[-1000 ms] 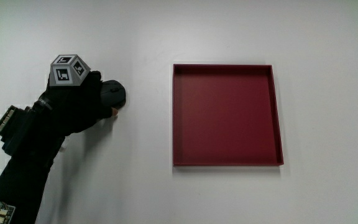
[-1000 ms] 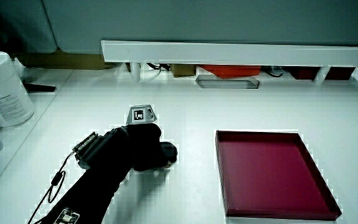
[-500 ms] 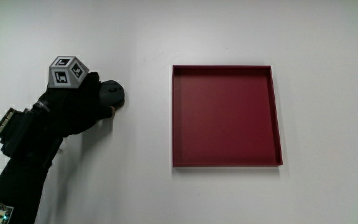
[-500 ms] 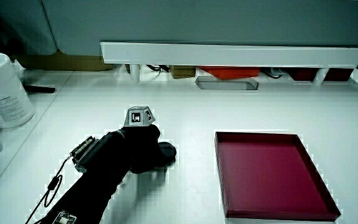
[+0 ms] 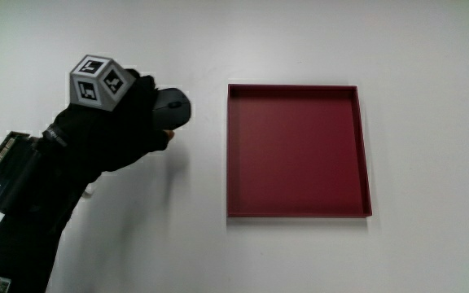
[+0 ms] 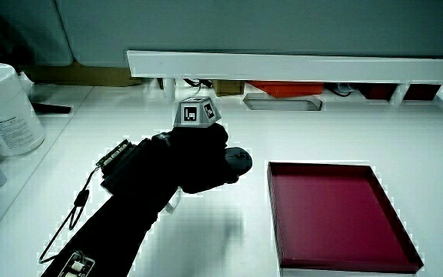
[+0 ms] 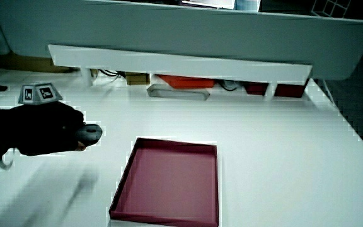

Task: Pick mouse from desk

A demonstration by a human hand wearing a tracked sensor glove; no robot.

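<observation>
1. Surface: plain white table [image 5: 430,244]. In both side views a low white partition [image 6: 283,65] runs along the table's edge farther from the person than the tray, w/ a grey-blue wall above it. Small items sit tucked under the partition, incl. sth orange-red [image 6: 283,86]; too small to name.
2. Counts: 1 gloved hand [image 5: 116,122], 1 patterned cube [image 5: 98,80] on its back, 1 dark mouse [image 5: 173,108], 1 red square tray [image 5: 295,150] w/ nothing in it, 1 white tub [image 6: 2,108] at the table's edge, well apart from the tray.
3. Hand: fingers curled round the mouse, gripping it from above. The mouse's front end pokes out past the fingertips toward the tray. Forearm [image 5: 31,203] trails back toward the person.
4. Mouse position: in the hand, clear of the table, approx. level w/ the tray's farther corner and near it, not over it. In both side views it hangs above the table [image 6: 237,161] [image 7: 91,133], w/ a soft shadow under it.
5. Vs 0.5 s ago: the mouse lay on the table under the hand; now hand + mouse are raised and closer to the tray. Tray unchanged.
</observation>
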